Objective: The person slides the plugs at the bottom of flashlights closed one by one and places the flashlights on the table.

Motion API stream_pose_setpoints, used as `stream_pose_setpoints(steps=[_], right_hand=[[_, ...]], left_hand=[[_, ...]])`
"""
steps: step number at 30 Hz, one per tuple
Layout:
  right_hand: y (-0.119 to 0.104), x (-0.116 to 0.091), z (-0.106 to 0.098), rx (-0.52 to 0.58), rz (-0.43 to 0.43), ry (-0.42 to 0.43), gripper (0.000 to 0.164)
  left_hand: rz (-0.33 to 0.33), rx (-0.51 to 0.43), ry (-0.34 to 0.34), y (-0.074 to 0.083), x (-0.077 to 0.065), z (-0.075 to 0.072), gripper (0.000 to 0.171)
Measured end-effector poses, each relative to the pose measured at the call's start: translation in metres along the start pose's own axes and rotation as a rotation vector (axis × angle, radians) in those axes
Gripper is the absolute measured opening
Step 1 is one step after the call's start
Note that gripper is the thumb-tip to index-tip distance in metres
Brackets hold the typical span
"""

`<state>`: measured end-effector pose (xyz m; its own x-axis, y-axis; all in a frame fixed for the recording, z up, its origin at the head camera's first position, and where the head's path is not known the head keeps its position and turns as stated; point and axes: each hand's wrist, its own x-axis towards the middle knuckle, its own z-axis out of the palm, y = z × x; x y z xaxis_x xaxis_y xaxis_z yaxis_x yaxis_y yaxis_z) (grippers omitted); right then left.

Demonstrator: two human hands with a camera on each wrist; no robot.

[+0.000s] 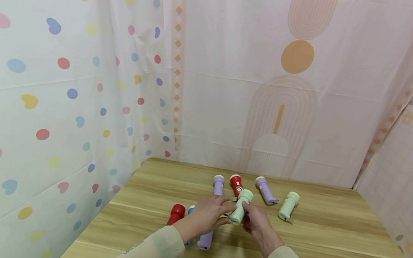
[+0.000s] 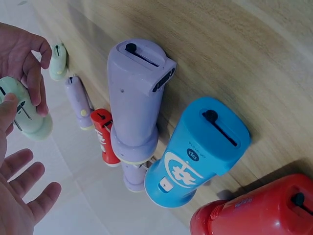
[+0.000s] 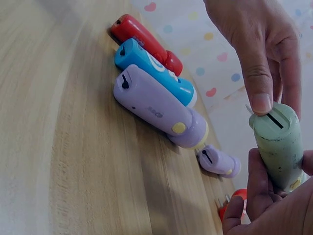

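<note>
Pale sleeves (image 1: pixel 159 247); green flashlight (image 1: pixel 239 211) in hand

Patterned curtains (image 1: pixel 211 117), behind and at both sides. Wood-grain table (image 1: pixel 329 249). Right hand (image 1: pixel 259 229): fingers and thumb wrapped round the green flashlight, above the tabletop, tail toward the person. Left hand (image 1: pixel 205 217): thumb tip pressing that tail, remaining fingers spread apart. Left of these, side by side: near purple flashlight (image 1: pixel 205 241), blue flashlight (image 2: pixel 200 152), left red flashlight (image 1: pixel 177 212). Beyond: rear red flashlight (image 1: pixel 236 183), between far purple flashlight (image 1: pixel 218 184) and right purple flashlight (image 1: pixel 265 191). Far right: second green flashlight (image 1: pixel 288 206). Smallest: dark slot (image 3: pixel 275 121) in the held tail, beside the left thumb.
</note>
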<state>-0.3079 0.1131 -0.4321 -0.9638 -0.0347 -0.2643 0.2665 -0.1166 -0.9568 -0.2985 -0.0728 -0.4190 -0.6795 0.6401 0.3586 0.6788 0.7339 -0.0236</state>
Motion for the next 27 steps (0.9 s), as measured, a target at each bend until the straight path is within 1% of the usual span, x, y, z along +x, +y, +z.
stream_pose_setpoints(steps=[5,10,16,22,27], right_hand=[[0.001,-0.001,0.002,0.026,-0.008,0.003,0.024],[0.0,-0.002,0.004,0.05,0.001,0.015,0.026],[-0.001,-0.003,0.006,0.092,0.0,0.004,0.028],[-0.001,-0.004,0.009,0.118,-0.009,0.005,0.032],[-0.001,-0.006,0.012,0.144,-0.001,0.014,0.038]], left_hand=[[0.018,0.038,0.019,-0.001,0.0,-0.001,0.042],[0.025,0.04,0.034,-0.001,0.0,0.0,0.042],[0.019,0.042,0.047,-0.002,0.001,0.002,0.043],[0.012,0.054,0.039,0.0,0.002,0.0,0.045],[-0.007,0.028,0.042,0.002,0.002,-0.002,0.045]])
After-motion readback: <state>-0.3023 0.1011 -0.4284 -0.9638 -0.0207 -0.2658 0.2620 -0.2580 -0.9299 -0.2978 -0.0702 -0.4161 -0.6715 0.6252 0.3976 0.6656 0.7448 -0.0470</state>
